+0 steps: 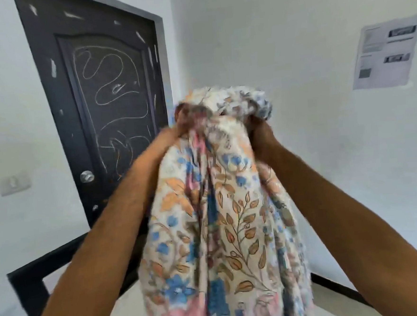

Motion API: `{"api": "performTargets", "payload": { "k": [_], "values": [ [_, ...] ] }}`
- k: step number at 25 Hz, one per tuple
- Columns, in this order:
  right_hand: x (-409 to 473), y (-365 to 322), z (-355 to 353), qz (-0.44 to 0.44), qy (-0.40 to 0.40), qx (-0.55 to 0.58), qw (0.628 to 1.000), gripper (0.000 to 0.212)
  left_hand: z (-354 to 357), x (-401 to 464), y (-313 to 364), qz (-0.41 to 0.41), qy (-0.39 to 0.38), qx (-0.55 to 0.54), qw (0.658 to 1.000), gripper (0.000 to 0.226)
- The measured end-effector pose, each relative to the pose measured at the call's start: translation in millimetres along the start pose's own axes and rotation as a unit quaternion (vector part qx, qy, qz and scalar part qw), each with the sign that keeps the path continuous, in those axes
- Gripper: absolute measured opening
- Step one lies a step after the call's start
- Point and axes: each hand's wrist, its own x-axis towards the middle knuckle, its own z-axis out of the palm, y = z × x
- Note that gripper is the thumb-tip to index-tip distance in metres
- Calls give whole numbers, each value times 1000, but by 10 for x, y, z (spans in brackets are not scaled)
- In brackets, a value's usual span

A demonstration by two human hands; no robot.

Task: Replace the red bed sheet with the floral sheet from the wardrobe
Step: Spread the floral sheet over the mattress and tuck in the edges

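Observation:
The floral sheet (221, 218), cream with blue, orange and pink flowers and brown leaves, hangs bunched in front of me from chest height down past the bottom of the view. My left hand (187, 119) grips its gathered top on the left side. My right hand (260, 132) grips the same bunched top on the right, partly hidden by the cloth. Both arms are raised and stretched forward. The picture is blurred around the hands. Neither the red sheet, the bed nor the wardrobe is in view.
A dark door (109, 95) with chalk scribbles and a round knob (87, 176) stands shut ahead on the left. White walls meet in a corner behind the sheet. A paper notice (387, 51) hangs on the right wall. Black skirting (38, 273) runs along a pale floor.

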Motion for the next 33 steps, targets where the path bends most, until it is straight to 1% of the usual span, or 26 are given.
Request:
{"api": "performTargets", "payload": {
  "k": [2,3,5,6,7,8,9,10,11,13,14,15,16,18,19,20,21,22,23,24,25,26,27,28,30,33],
  "values": [
    [34,480,-107,58,48,-110,991,16,-135,-3,-491,-43,-51,-3,998,10],
    [43,776,-189,90,69,-124,986,15,-254,-58,-846,-80,-71,9,994,19],
    [91,1314,-327,112,137,-120,977,15,-641,-132,-1508,-165,-150,108,969,54],
    [194,1608,-406,115,177,-130,969,21,-869,-155,-1840,-194,-212,183,940,63],
    [263,1850,-459,123,215,-136,959,29,-1041,-218,-2155,-223,-265,228,910,67],
    [337,2095,-483,126,274,-163,939,37,-1213,-249,-2441,-263,-295,256,882,68],
    [419,2363,-509,131,320,-201,916,42,-1418,-264,-2763,-313,-300,269,860,66],
    [479,2608,-546,137,343,-248,896,43,-1600,-307,-3058,-358,-310,276,836,65],
    [515,2856,-519,157,333,-295,882,43,-1795,-330,-3383,-394,-319,266,820,62],
    [677,3586,-498,238,252,-367,864,44,-2203,-355,-3992,-437,-311,228,813,54],
    [713,3887,-496,286,213,-394,847,39,-2330,-358,-4190,-444,-301,202,819,46],
    [784,4341,-437,332,167,-414,831,27,-2535,-326,-4538,-443,-269,166,839,35],
    [854,4780,-365,362,136,-415,824,19,-2714,-307,-4841,-429,-216,137,866,25],
    [955,5307,-95,388,133,-385,827,26,-3006,-235,-5348,-379,-59,135,913,17],
    [1081,5639,-22,391,124,-358,839,29,-3233,-148,-5683,-364,40,136,920,16],
    [1209,5897,73,389,121,-315,857,28,-3458,-45,-5958,-357,131,125,917,13],
    [1333,6116,144,378,112,-280,875,24,-3681,61,-6233,-352,193,100,910,12],
    [1448,6331,197,367,99,-253,890,24,-3882,184,-6481,-355,233,82,902,19],
    [1552,6579,219,359,76,-227,902,37,-4023,288,-6696,-354,251,78,897,28],
    [1585,6781,227,360,52,-221,905,52,-4080,358,-6843,-349,251,81,899,36],
    [1530,6993,184,376,21,-215,901,61,-4039,355,-6992,-348,234,106,902,40],
    [1380,7194,87,402,4,-213,891,62,-3920,294,-7088,-352,202,137,904,40],
    [1161,7313,22,427,2,-219,877,56,-3720,167,-7197,-362,166,159,903,39],
    [878,7406,-93,451,2,-231,862,44,-3475,3,-7342,-374,127,168,903,38],
    [174,7517,-392,513,0,-268,815,24,-3022,-402,-7507,-426,58,133,893,35],
    [-993,7382,-1132,589,25,-316,743,20,-2341,-938,-7757,-530,-62,93,841,43]
  ]
}}
